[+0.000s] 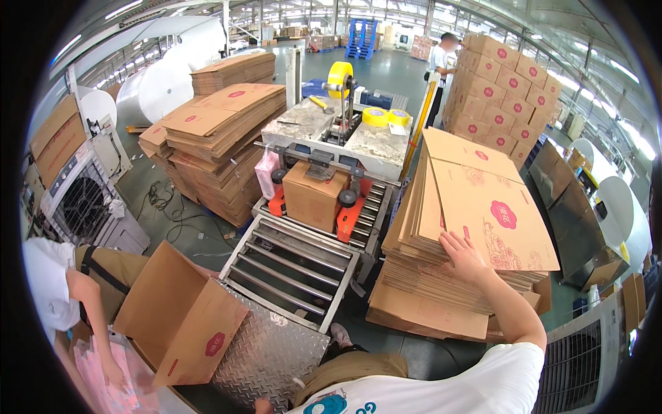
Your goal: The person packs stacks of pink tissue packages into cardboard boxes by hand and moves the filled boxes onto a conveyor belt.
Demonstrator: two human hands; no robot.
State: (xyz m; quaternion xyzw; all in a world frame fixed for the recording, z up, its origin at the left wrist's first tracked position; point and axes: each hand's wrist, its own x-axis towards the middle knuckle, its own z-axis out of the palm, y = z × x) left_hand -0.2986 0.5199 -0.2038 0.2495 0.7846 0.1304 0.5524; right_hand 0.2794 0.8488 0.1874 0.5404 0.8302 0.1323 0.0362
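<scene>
Currently, right hand (463,257) palm-down near the lower left edge of the top sheet on a stack of flattened cartons (493,196), right of the roller conveyor (286,265). Fingers slightly spread on the board; thumb out of sight, so cannot tell whether it pinches the edge from beneath. Left hand (264,406) barely in at the lower edge, beside the diamond-plate platform (265,355); cannot tell whether its fingers are apart or closed.

Markings: top sheet carries a red scalloped emblem with pale characters, plus red line drawings. Similar red emblem on the open carton (200,331) at lower left and across the tall wall of stacked boxes (500,93) at far right.

Edges and room: top sheet overhangs the stack's front; layers beneath jut unevenly. Strip of green floor between stack and conveyor. Platform meets the conveyor's near end; at its far end a brown box (314,196) sits between orange guides of the taping machine (338,131).

Materials: corrugated board, ribbed at cut edges; smooth metal rollers; raised-tread steel; glossy yellow tape rolls (376,116) on the machine's scuffed top. Co-worker's hand (116,375) on crinkled pink film packs (103,355), lower left.
</scene>
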